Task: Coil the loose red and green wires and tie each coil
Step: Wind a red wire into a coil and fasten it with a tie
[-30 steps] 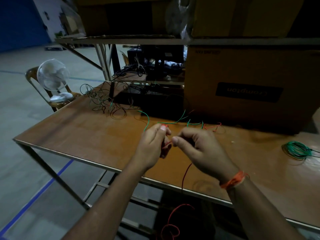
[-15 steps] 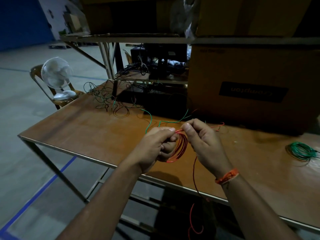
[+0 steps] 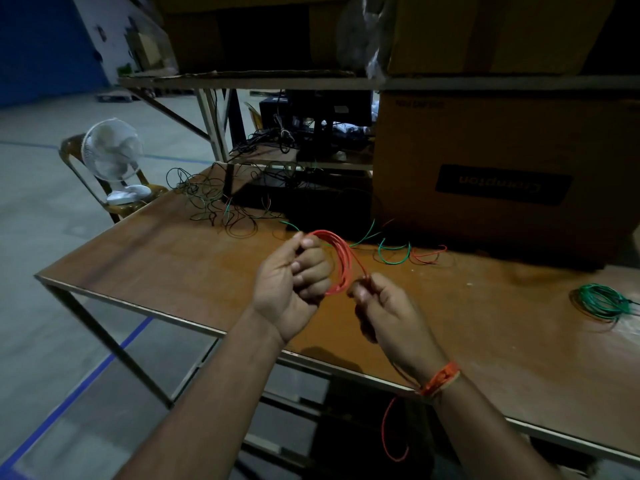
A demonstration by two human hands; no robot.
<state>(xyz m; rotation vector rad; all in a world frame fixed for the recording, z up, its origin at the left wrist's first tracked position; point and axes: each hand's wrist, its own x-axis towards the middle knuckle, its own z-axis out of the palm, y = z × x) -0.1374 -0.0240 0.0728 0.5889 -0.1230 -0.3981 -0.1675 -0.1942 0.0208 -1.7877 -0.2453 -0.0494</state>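
Above the wooden table [image 3: 166,271], my left hand [image 3: 294,282] grips a red wire coil [image 3: 341,261] of several loops, fingers curled round its near side. My right hand [image 3: 384,306] pinches the red wire just below the coil's lower right. The wire's loose tail [image 3: 388,434] hangs under the table's front edge. Short loose green wire pieces [image 3: 393,254] and a red piece [image 3: 427,254] lie behind the hands. A finished green coil [image 3: 604,301] lies at the table's right.
A big cardboard box [image 3: 502,174] stands at the back right. A tangle of dark wires [image 3: 221,206] lies at the back left beside a black device [image 3: 311,202]. A white fan [image 3: 112,157] sits on a chair off the table's left. Shelving runs overhead.
The red coil has grown by more loops. My right hand has swung from the coil's top down to its lower right, and the hanging tail is shorter.
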